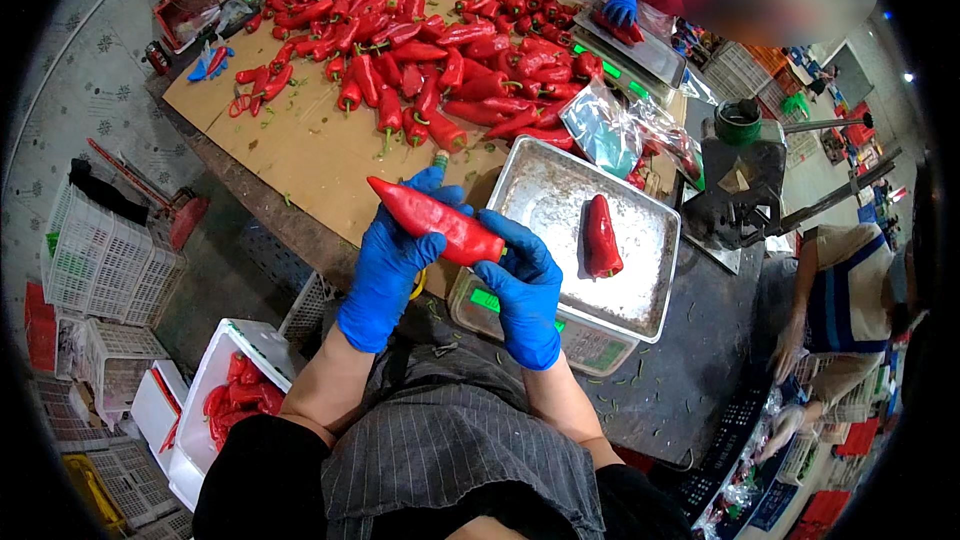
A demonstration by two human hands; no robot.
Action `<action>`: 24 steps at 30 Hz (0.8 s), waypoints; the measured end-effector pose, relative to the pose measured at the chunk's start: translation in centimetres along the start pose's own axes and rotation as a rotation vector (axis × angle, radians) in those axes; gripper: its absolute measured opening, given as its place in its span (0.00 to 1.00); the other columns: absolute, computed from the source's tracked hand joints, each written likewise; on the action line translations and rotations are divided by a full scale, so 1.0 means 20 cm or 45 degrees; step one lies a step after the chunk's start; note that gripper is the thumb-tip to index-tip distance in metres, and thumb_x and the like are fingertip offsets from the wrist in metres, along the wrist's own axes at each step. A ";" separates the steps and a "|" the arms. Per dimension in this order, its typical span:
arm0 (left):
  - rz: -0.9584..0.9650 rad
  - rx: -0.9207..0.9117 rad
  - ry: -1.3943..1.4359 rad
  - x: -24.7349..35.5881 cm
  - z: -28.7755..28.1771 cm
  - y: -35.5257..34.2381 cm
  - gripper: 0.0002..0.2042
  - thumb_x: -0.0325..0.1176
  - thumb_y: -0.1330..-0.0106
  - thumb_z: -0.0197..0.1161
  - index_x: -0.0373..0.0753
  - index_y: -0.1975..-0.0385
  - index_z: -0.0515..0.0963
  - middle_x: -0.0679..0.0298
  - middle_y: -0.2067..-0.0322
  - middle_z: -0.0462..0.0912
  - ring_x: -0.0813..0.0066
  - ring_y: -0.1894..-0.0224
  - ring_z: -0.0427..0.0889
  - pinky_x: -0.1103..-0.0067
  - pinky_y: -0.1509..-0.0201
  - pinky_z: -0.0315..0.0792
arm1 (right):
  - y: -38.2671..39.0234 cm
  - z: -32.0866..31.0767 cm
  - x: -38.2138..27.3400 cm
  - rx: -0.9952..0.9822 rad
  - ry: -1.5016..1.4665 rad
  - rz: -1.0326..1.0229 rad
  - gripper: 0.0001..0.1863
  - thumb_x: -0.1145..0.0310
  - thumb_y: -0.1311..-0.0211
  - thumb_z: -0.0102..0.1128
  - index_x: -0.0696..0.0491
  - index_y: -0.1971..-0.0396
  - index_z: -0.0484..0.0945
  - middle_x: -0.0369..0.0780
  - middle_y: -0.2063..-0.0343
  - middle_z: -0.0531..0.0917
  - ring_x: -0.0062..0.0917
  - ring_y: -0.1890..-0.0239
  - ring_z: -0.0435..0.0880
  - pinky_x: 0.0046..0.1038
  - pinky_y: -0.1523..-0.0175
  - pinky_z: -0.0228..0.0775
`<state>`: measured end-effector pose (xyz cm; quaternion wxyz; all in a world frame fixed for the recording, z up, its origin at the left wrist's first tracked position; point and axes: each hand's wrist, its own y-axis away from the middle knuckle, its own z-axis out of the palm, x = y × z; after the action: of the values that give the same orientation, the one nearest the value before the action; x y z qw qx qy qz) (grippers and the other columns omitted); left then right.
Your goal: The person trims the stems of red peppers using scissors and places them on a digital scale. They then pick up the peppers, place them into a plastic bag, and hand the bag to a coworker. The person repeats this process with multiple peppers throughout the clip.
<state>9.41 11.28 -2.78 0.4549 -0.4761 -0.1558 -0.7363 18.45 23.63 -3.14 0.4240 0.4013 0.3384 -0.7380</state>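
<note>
A long red pepper [436, 220] lies between my hands, its pointed tip up and to the left. My left hand [388, 265], in a blue glove, is closed around its middle from below. My right hand [527, 285], gloved in blue too, grips the stem end between thumb and fingers. A yellow loop [418, 284] shows beside my left hand; what it belongs to is hidden. Right of my hands, a single red pepper [602, 237] rests in a metal tray [640, 312], which sits on a scale [595, 357] with a green display.
A large heap of red peppers [400, 40] covers the cardboard-topped table [330, 175]. Plastic bags [603, 128] lie behind the tray, near a metal press-like device [740, 180]. A white foam box [190, 440] with peppers stands at left. Other people work across and to the right.
</note>
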 end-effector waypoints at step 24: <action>-0.005 -0.160 -0.051 -0.04 0.05 0.02 0.35 0.20 0.50 0.66 0.39 0.40 0.58 0.58 0.49 0.72 0.68 0.45 0.71 0.72 0.41 0.67 | 0.02 -0.09 0.07 0.054 -0.564 0.131 0.18 0.74 0.45 0.55 0.60 0.53 0.70 0.45 0.50 0.74 0.30 0.47 0.72 0.29 0.43 0.64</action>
<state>10.41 12.16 -2.93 0.4195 -0.5181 -0.1191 -0.7358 18.95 24.49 -5.28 0.5165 0.2550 0.2003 -0.7925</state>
